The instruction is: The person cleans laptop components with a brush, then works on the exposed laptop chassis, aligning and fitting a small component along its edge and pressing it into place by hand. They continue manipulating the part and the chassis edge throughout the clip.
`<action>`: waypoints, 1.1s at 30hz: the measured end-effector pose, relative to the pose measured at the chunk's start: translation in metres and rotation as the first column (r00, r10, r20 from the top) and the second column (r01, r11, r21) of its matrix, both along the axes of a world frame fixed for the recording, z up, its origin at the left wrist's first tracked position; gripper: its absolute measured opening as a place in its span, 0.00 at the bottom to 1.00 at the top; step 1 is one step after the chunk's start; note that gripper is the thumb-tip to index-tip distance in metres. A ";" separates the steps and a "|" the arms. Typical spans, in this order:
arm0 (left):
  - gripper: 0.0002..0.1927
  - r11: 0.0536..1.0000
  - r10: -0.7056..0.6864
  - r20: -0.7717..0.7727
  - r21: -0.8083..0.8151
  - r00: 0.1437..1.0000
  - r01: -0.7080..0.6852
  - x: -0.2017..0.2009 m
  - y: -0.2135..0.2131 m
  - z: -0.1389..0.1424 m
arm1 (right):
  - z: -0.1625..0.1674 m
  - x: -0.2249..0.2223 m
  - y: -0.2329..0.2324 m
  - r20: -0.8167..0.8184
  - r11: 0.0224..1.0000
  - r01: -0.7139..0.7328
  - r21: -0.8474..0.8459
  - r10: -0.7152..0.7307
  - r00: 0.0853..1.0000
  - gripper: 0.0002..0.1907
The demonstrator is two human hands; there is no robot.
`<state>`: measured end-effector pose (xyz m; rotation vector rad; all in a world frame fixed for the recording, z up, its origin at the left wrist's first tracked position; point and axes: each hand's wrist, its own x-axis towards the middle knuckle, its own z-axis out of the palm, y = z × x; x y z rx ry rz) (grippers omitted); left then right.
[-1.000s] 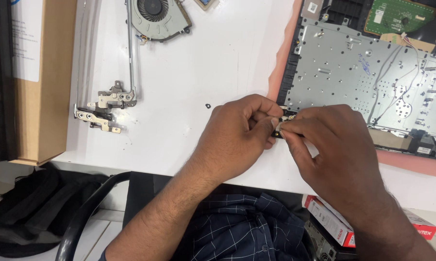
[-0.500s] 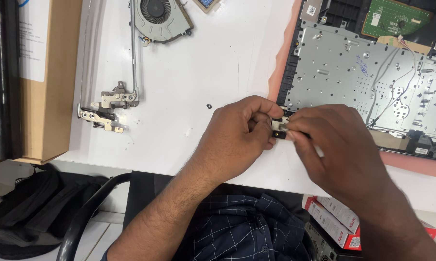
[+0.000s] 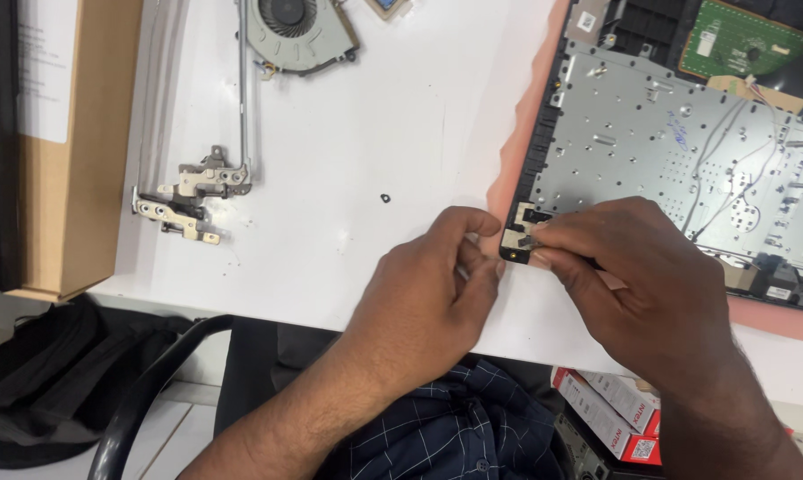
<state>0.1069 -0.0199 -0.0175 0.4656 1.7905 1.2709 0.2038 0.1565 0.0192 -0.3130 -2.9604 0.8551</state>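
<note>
Right hand [image 3: 650, 284] pinches a small part at the laptop chassis [image 3: 668, 151] corner — left hand [image 3: 428, 289] curled, fingers pressed together, resting on the bench [image 3: 375, 116].

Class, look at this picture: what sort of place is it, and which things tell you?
Probably an electronics repair bench: an opened laptop chassis with a bare green circuit board, a loose cooling fan and detached metal hinges on a white table.

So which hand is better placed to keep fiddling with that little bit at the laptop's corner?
Probably the right hand: its fingertips already pinch at the black laptop base's corner. The left hand rests just beside it.
</note>
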 end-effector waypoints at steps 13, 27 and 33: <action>0.19 0.999 -0.016 0.180 0.048 0.984 0.008 -0.008 0.003 -0.002 | -0.010 -0.007 -0.003 0.085 0.999 0.019 0.027 -0.021 0.996 0.09; 0.12 0.998 0.008 0.088 0.060 0.996 -0.014 -0.011 0.009 -0.007 | -0.003 -0.017 0.002 0.206 1.000 -0.006 0.028 0.000 0.979 0.06; 0.11 0.995 0.026 0.073 0.089 0.997 -0.032 -0.013 0.010 -0.007 | 0.000 -0.017 0.004 0.240 0.999 -0.008 0.039 -0.002 0.971 0.09</action>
